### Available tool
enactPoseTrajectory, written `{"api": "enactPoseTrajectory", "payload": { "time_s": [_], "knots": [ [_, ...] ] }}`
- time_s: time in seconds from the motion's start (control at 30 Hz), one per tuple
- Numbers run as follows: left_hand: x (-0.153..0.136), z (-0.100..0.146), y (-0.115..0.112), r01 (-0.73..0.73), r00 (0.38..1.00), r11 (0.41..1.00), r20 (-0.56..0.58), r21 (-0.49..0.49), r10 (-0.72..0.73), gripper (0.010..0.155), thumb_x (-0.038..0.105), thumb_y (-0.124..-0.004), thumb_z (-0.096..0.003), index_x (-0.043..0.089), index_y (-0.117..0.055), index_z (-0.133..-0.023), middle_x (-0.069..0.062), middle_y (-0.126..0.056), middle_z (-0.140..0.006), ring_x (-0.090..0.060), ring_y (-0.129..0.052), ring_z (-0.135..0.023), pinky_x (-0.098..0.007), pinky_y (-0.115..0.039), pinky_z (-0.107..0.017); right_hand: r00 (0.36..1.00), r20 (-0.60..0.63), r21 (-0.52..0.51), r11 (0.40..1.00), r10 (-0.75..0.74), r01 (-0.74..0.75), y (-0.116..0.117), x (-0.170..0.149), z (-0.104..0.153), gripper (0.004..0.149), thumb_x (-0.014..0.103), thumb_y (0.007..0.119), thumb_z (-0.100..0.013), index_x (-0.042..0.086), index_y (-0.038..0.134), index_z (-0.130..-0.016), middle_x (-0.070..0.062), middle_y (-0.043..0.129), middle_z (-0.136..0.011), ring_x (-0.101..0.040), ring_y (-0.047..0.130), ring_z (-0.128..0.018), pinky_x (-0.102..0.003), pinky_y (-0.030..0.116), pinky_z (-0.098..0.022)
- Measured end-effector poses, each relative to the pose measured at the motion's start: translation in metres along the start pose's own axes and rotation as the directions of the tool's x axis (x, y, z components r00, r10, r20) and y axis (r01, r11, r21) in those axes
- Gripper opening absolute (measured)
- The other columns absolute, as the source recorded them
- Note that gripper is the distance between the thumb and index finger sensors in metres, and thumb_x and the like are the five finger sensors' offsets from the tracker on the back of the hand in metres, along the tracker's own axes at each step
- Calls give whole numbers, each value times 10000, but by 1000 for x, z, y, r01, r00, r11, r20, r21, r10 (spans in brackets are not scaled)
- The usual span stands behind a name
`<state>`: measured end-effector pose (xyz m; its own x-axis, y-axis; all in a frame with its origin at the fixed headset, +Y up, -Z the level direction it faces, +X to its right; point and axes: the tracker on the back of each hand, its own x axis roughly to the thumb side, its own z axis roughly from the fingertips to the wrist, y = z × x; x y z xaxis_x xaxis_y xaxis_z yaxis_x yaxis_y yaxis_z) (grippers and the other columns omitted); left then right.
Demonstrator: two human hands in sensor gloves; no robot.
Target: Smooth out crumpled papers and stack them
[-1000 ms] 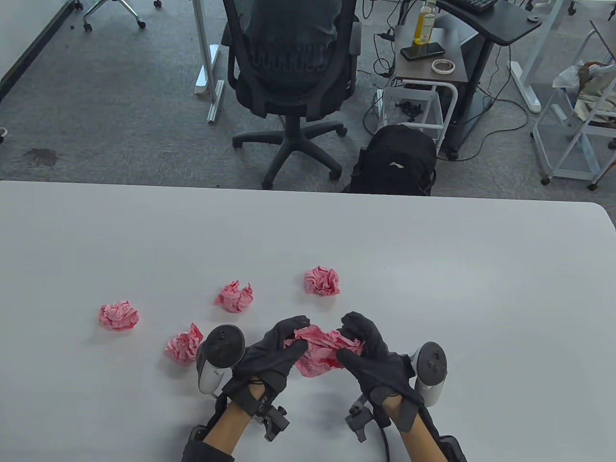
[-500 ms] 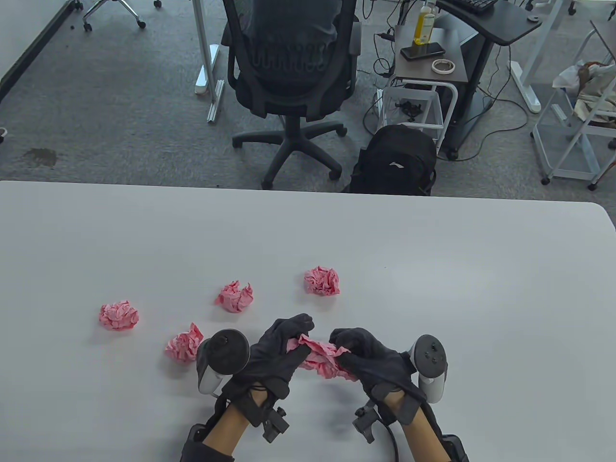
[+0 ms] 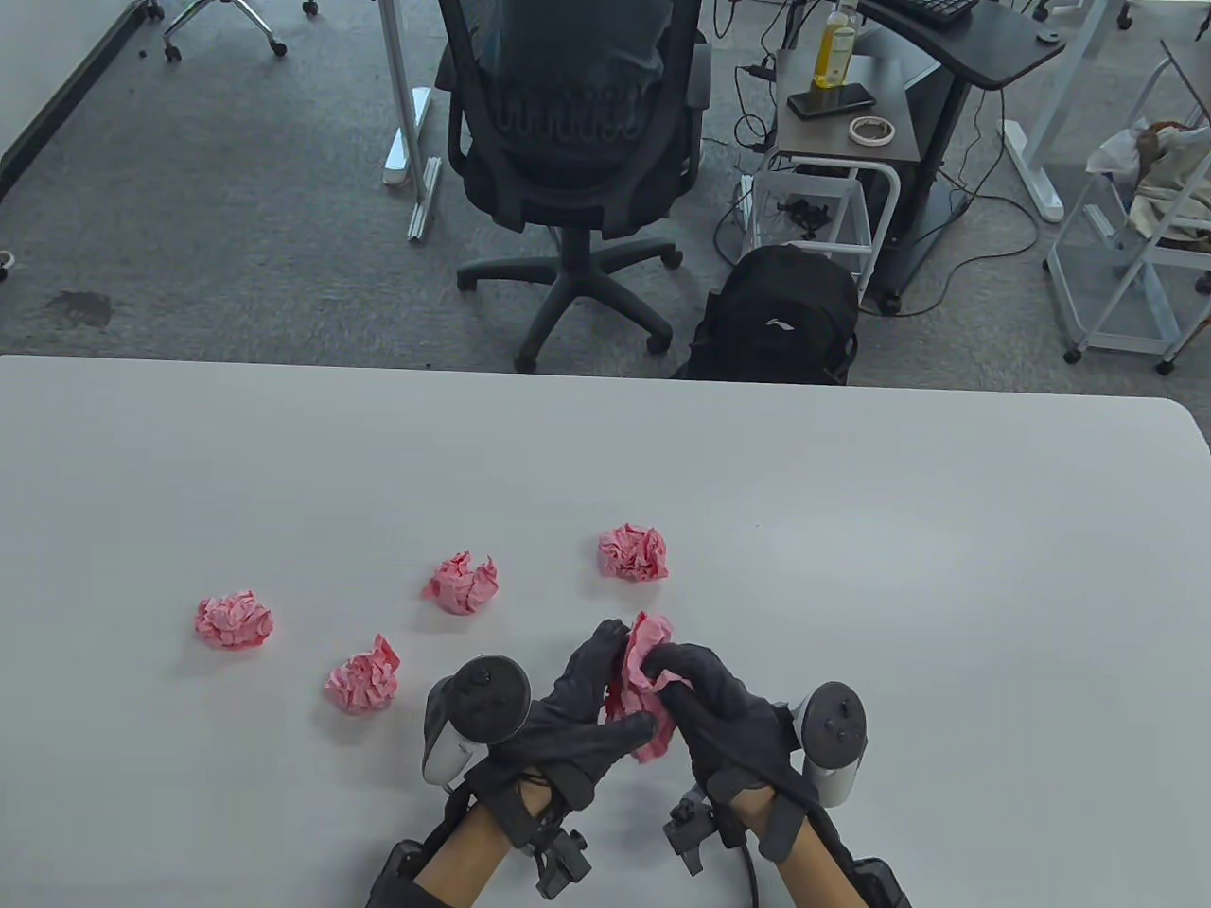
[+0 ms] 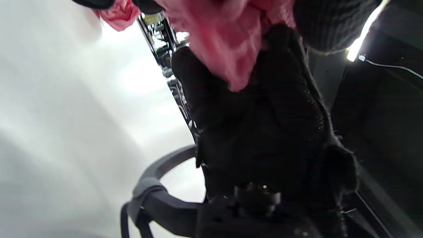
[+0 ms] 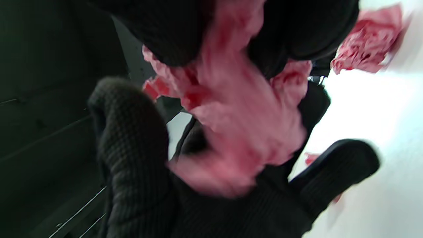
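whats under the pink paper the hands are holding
The pink paper is held between the left hand and right hand. Gloved fingers cover its underside; whether it touches the table cannot be seen.

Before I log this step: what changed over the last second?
Both hands closed in: left hand and right hand brought the pink paper from spread wide to bunched upright between them, both still gripping it. The four crumpled balls on the table stayed put.

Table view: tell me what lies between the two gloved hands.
A pink crumpled paper, gripped by the left hand and the right hand; the table view shows it.
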<state>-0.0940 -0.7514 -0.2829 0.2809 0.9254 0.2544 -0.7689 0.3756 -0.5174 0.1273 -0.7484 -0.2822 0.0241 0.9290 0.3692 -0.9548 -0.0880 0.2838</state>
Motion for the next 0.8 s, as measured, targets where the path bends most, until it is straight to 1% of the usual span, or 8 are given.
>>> {"api": "enactPoseTrajectory", "payload": {
  "time_s": [0.1, 0.17, 0.33, 0.5, 0.6, 0.7, 0.77, 0.8],
  "knots": [
    [-2, 1, 8, 91, 996, 994, -27, 68, -89, 989, 641, -766, -530, 281, -85, -1151, -24, -273, -1217, -359, -533, -1147, -619, -526, -785, 999, -1, 26, 999, -37, 37, 1, 1, -1, 402, 252, 719, -532, 232, 693, -933, -148, 787, -959, -431, 810, -839, -587, 691, -569],
    [-4, 1, 14, 128, 991, 987, -43, 101, -124, 844, 582, -784, -533, 304, -312, -1176, -11, -491, -1169, -323, -681, -1076, -595, -576, -770, 996, -22, 27, 996, -83, 83, -2, -1, -2, 410, 242, 707, -536, 198, 665, -942, -141, 836, -897, -428, 863, -767, -581, 708, -545],
    [-5, 4, 22, 74, 997, 986, -41, 147, -69, 610, 503, -710, -578, 386, -521, -1146, 1, -578, -1151, -314, -722, -1057, -587, -589, -768, 995, -43, -66, 994, -86, 83, -12, -4, -1, 452, 277, 669, -543, 225, 610, -988, -84, 843, -787, -361, 925, -668, -555, 747, -509],
    [-9, 9, 35, 61, 998, 977, -41, 205, -54, 613, 490, -652, -593, 362, -466, -1162, -13, -591, -1153, -330, -732, -1050, -591, -591, -763, 996, -61, -84, 995, -64, 59, -23, -5, -1, 487, 359, 713, -544, 202, 624, -997, -60, 841, -704, -302, 928, -571, -547, 752, -487],
    [-12, 10, 43, 37, 999, 974, -44, 225, -27, 630, 488, -643, -596, 383, -416, -1174, -17, -588, -1157, -332, -734, -1049, -593, -587, -765, 996, -81, -44, 998, -38, 34, -27, -4, -3, 591, 368, 837, -506, 152, 610, -1008, -83, 815, -709, -333, 894, -597, -586, 720, -506],
    [-15, 11, 50, 25, 999, 974, -37, 226, -17, 653, 459, -652, -591, 361, -372, -1173, -15, -745, -1055, -321, -859, -944, -585, -620, -745, 985, -123, 0, 992, 122, -123, -31, -1, -2, 679, 330, 910, -478, 135, 565, -1030, -83, 760, -747, -355, 838, -670, -624, 687, -529],
    [-14, 13, 56, 44, 999, 968, -39, 247, -36, 640, 446, -676, -585, 356, -419, -1164, -15, -860, -936, -304, -957, -820, -565, -660, -723, 946, -162, -96, 950, 280, -297, -38, 3, -1, 570, 277, 907, -475, 128, 675, -974, -64, 816, -670, -340, 889, -603, -599, 724, -501],
    [-13, 13, 59, 79, 997, 962, -45, 260, -70, 628, 439, -688, -582, 365, -452, -1159, -18, -889, -904, -304, -980, -788, -563, -668, -718, 907, -186, -141, 903, 379, -406, -45, 4, -1, 520, 283, 906, -472, 133, 730, -938, -60, 832, -648, -334, 905, -577, -587, 736, -488]
  ]
}}
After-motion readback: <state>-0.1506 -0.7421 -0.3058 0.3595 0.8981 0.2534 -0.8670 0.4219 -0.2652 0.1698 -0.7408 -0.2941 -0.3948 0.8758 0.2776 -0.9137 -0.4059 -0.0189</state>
